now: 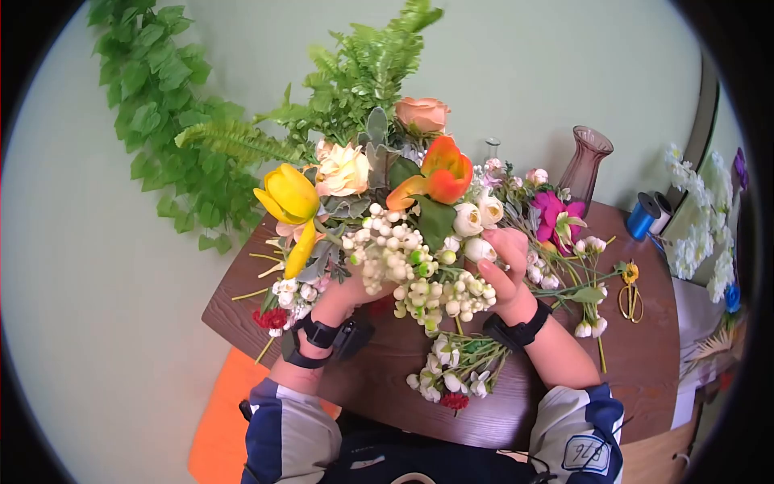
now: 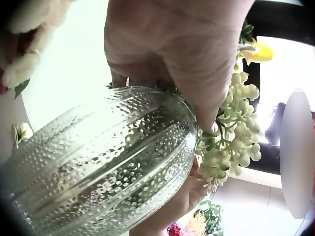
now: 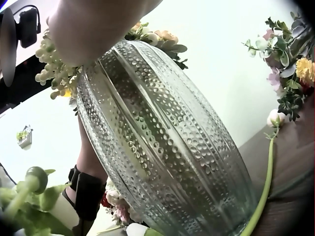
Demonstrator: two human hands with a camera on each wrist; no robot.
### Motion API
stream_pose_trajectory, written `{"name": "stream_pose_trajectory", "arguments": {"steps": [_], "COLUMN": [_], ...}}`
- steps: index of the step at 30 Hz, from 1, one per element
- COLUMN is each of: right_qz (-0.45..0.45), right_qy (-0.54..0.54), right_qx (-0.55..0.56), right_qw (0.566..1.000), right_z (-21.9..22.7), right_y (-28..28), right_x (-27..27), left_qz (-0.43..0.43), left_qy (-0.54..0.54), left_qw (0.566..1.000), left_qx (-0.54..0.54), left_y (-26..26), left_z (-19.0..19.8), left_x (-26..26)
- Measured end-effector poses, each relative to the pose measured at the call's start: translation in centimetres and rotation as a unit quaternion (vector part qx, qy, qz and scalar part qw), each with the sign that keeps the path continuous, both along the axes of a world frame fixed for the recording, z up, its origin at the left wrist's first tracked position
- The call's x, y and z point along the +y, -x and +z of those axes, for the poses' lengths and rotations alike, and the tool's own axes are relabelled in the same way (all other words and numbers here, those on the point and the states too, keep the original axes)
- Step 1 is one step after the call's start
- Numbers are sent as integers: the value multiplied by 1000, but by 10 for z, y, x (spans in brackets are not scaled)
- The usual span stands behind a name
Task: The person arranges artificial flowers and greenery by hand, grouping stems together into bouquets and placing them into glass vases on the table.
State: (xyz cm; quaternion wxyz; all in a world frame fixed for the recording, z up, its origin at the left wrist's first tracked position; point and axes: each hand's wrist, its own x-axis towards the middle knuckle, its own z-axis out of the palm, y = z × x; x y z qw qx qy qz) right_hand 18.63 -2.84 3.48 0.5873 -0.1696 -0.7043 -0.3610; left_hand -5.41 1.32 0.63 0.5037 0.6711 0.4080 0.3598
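A ribbed, dimpled glass vase (image 2: 113, 162) (image 3: 167, 142) holds a full bouquet: a yellow tulip (image 1: 291, 194), an orange tulip (image 1: 448, 169), cream and peach roses, fern and white berries (image 1: 395, 242). My left hand (image 1: 351, 292) (image 2: 172, 44) grips the vase around its neck, thumb at the rim; in the head view its fingers are hidden under the flowers. On the bouquet's right side, my right hand (image 1: 508, 270) (image 3: 98, 29) has curled fingers and pinches at a white flower (image 1: 480, 251). The exact contact is partly hidden.
Loose white flowers (image 1: 447, 367) lie at the table's (image 1: 379, 395) front, with more stems left and right. A purple glass vase (image 1: 584, 165), blue ribbon spool (image 1: 642, 216) and gold scissors (image 1: 631, 302) stand or lie on the right. Green ivy (image 1: 161, 105) hangs at left.
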Motion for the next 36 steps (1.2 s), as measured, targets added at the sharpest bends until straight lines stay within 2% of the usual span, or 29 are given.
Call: {"name": "stream_pose_trajectory", "arguments": {"steps": [3, 4, 6, 7, 8, 11, 15, 18, 21, 22, 25, 26, 28, 32, 34, 35, 36], "right_qz": [-2, 1, -5, -6, -4, -5, -10, -9, -5, -4, -9, -10, -11, 46, 105, 106, 61], "right_qy": [11, 12, 7, 6, 6, 16, 17, 20, 23, 25, 24, 27, 32, 0, -11, -11, 53], "right_qx": [5, 3, 3, 5, 3, 3, 10, 11, 18, 18, 11, 6, 2, 13, 100, 97, 135], "right_qw": [1000, 1000, 1000, 1000, 1000, 1000, 1000, 1000, 1000, 1000, 1000, 1000, 999, 999, 989, 990, 988], "right_z": [0, 0, 1, 1, 1, 1, 2, 2, 2, 3, 6, 7, 8, 11, 23, 34, 46], "right_y": [-1, -3, -3, -4, -4, -4, -1, -1, -1, -1, -3, -3, -4, -14, -14, -18, -25], "right_x": [0, 0, 0, 0, 0, -1, -1, -1, -3, -3, -4, -5, -5, 1, 6, 4, 0], "left_qz": [11, 13, 61, 100, 102, 105, 104, 96, 88, 89, 116, 115, 89, 37, 27, 9, 10], "left_qy": [-43, -42, -146, -395, -394, -348, -286, -228, -164, -163, -315, -315, -137, -211, -57, -164, -165], "left_qw": [993, 993, 984, 882, 883, 926, 950, 947, 925, 925, 934, 934, 976, 956, 938, 938, 937], "left_qx": [110, 108, 78, 236, 235, 105, -71, -204, -332, -331, -120, -119, -142, -200, -341, -305, -308], "left_y": [13, 18, 36, 48, 46, 39, 36, 20, 5, 8, 24, 30, 38, 39, 43, 43, 45], "left_z": [15, 8, -14, -22, -17, 17, 53, 79, 108, 106, 101, 103, 106, 105, 112, 113, 113], "left_x": [-5, 0, 14, 14, 11, 25, 25, 30, 41, 40, 37, 39, 45, 45, 39, 31, 31]}}
